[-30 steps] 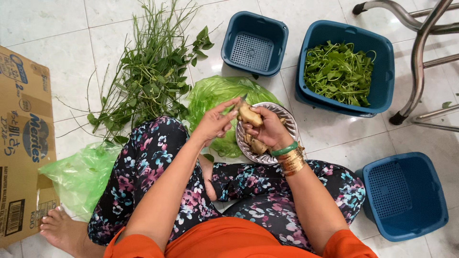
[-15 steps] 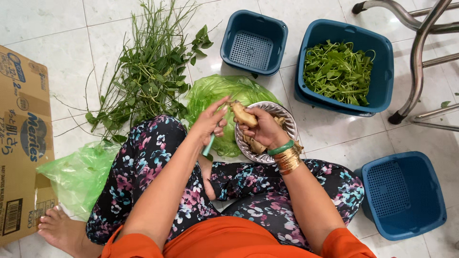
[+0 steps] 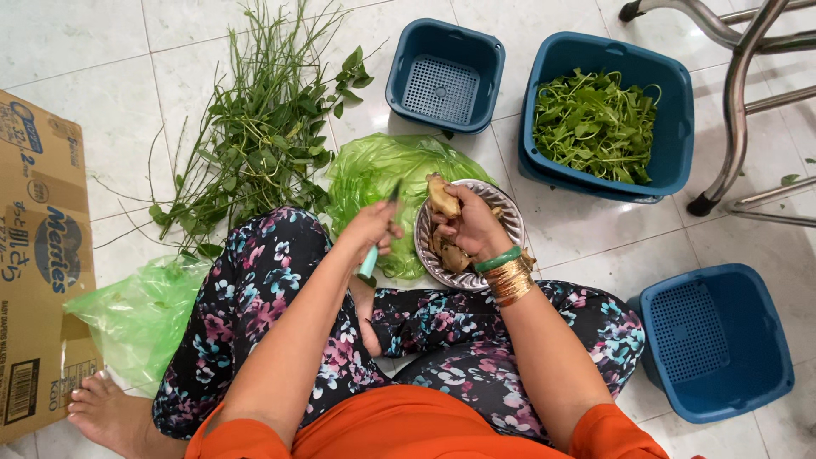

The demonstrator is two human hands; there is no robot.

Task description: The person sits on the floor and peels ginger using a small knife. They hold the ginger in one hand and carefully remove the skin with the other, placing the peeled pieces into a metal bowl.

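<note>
Right hand (image 3: 473, 228) fingers grip ginger (image 3: 442, 198) over bowl (image 3: 508, 219); left hand (image 3: 371, 229) fingers clasp knife (image 3: 371, 259).

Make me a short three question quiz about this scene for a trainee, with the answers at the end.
1. What does the left hand hold?
2. True or false: the blue basket nearest the leafy stems is full of greens.
3. Over which thing does the right hand hold the ginger root: A the cardboard box, B the patterned bowl, C the metal chair leg?

Key
1. A knife with a green handle.
2. False: it is empty; the picked leaves lie in the larger blue tub.
3. B.
</note>
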